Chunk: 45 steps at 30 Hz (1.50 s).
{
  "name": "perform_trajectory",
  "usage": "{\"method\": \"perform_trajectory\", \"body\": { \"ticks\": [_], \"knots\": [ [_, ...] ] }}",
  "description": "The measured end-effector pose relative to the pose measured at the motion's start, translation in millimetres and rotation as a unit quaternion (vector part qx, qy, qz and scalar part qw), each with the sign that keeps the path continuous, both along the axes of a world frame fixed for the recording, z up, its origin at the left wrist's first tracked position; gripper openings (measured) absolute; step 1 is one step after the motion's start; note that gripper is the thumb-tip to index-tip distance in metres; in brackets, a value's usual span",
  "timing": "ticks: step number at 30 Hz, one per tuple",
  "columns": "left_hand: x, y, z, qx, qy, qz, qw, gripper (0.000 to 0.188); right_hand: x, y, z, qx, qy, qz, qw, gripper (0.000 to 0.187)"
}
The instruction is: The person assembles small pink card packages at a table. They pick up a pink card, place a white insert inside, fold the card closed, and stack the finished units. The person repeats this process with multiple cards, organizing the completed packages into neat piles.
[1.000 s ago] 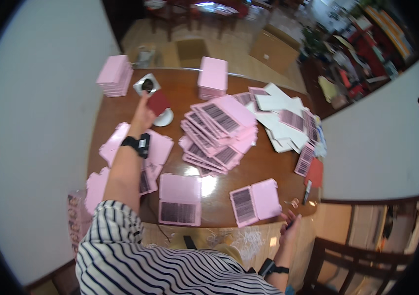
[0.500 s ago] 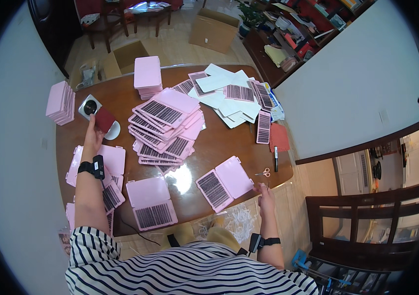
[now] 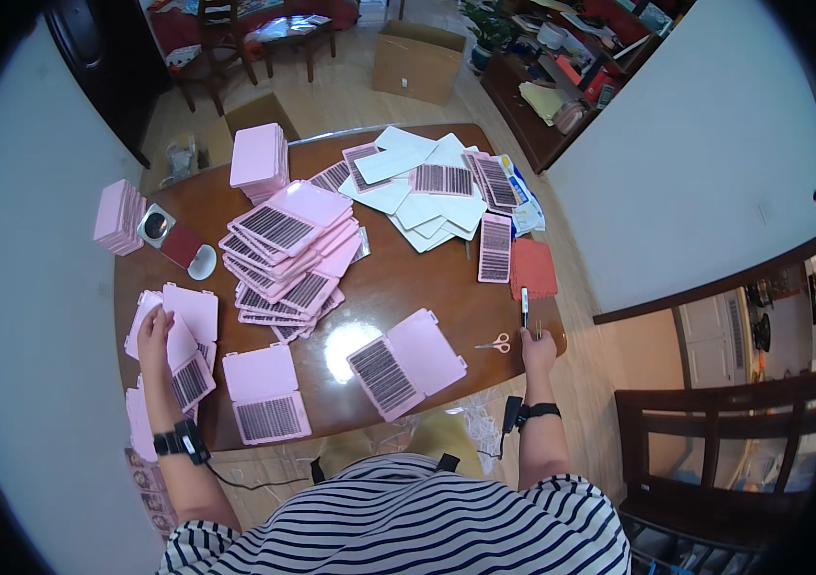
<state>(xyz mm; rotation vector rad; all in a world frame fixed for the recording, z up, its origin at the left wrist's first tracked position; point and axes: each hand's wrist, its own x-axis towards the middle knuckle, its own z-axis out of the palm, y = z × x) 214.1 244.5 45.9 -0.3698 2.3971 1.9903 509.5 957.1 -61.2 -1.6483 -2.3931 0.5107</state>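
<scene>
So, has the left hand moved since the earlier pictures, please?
Yes: against the table, the left hand has moved away from the dark red item, toward the near edge.

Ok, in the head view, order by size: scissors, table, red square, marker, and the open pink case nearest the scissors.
Table
Open pink case
Red square
Scissors and marker: too alike to rank

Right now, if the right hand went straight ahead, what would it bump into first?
Probably the marker, just ahead of the right hand; the red sheet lies beyond. Depth is unclear, so it might pass above.
</scene>
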Motion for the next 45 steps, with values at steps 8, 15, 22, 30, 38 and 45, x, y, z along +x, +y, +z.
{"method": "perform_trajectory", "body": {
  "ticks": [8,15,22,30,38,45],
  "knots": [
    [156.5,122.1,27.7,-0.017,-0.051,0.155,0.986,0.042,-32.1,82.8,-3.8,-0.166,-0.072,0.191,0.965,0.035],
    [225.6,274.9,21.5,-0.006,-0.085,0.101,0.991,0.034,-122.7,155.4,-0.5,-0.157,-0.147,0.304,0.928,0.043],
    [237.0,378.0,18.2,-0.019,-0.089,0.009,0.996,0.035,-178.5,130.4,-29.5,-0.129,0.148,0.270,0.943,0.045],
    [202.4,488.4,0.9,-0.092,-0.097,-0.117,0.984,0.046,-207.6,141.6,-66.2,-0.280,0.212,0.213,0.912,0.024],
    [159.8,624.8,9.5,-0.279,0.067,-0.137,0.948,0.114,-125.9,95.4,30.4,-0.427,0.362,0.246,0.791,0.010],
    [174.8,631.6,36.6,-0.176,0.083,-0.117,0.974,0.135,-65.6,36.0,96.3,-0.439,0.381,0.319,0.748,0.013]
  ]
}}
